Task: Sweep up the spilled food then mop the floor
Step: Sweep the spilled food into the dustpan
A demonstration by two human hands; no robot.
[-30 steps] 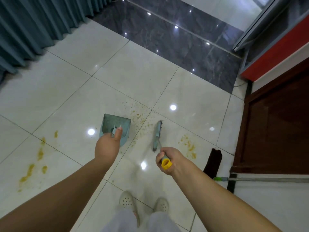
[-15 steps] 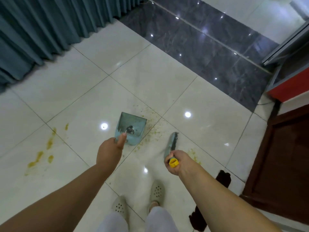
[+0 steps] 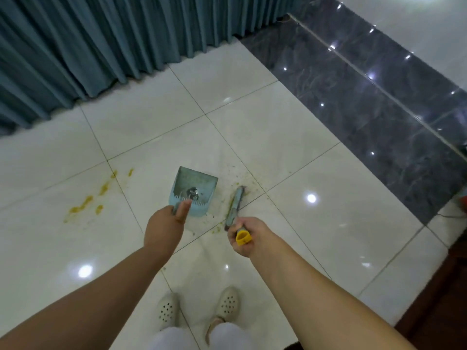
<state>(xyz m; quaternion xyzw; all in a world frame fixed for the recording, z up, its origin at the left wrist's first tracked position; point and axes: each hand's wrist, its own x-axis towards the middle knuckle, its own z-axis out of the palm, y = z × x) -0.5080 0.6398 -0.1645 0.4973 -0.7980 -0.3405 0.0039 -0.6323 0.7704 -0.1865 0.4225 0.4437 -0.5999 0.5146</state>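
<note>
The person stands on the white tiled floor (image 3: 252, 127) with both bare forearms stretched forward and down, seen from above. The left hand (image 3: 165, 227) reaches toward 12 o'clock with the wrist nearly straight; its fingers are curled round the handle of the light blue dustpan (image 3: 194, 193) and the thumb lies extended along the top of the handle, pointing at the pan. The dustpan sits just beyond the hand with its open mouth facing away, toward 12 o'clock, and a small dark clump lies inside it near the toothed back edge. The right hand (image 3: 243, 236) is held a little nearer the body, at about 3 o'clock from the left hand, fist closed round the brush (image 3: 235, 205), whose yellow handle end sticks out of the back of the fist. The brush head points away toward 12 o'clock and lies just beside the dustpan's right edge. Fine food crumbs (image 3: 240, 178) are scattered at 1 o'clock from the dustpan, around the brush tip. Yellow-orange smears (image 3: 93, 198) mark the tile at 9 o'clock from the dustpan, well apart from it. A teal pleated curtain (image 3: 101, 41) hangs along the far left, and a dark marble strip (image 3: 379, 97) runs at upper right. The person's pale perforated shoes (image 3: 199, 306) show at 6 o'clock.
</note>
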